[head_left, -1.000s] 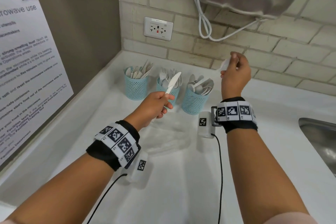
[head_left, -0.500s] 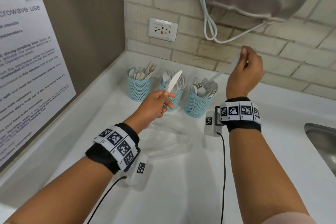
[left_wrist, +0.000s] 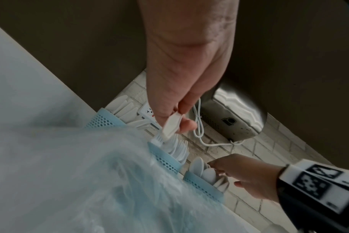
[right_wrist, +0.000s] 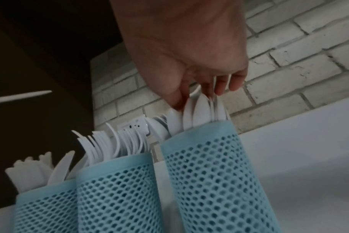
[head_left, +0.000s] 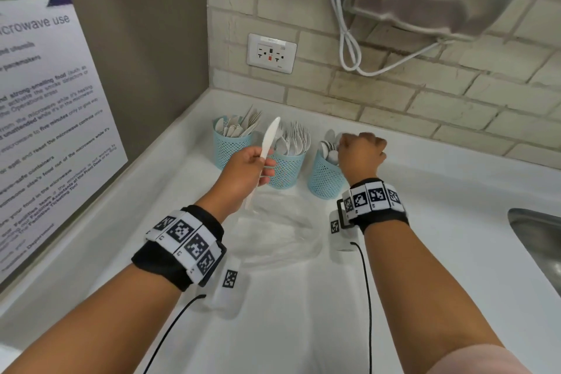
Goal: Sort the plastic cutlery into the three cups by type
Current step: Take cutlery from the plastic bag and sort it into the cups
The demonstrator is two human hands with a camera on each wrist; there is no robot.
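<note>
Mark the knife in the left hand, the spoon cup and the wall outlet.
knife (head_left: pixel 271 138): head view, on the blade above the hand.
spoon cup (head_left: pixel 324 180): head view, on the mesh wall.
wall outlet (head_left: pixel 271 53): head view, on the faceplate centre.

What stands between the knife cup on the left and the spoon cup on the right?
The fork cup stands between the knife cup and the spoon cup, all three in one row along the wall. The head view shows it; the right wrist view confirms.

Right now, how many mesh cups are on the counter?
3, in a row by the brick wall: left cup with knives, middle cup with forks, right cup with spoons, under the right hand. None looks hidden.
</note>
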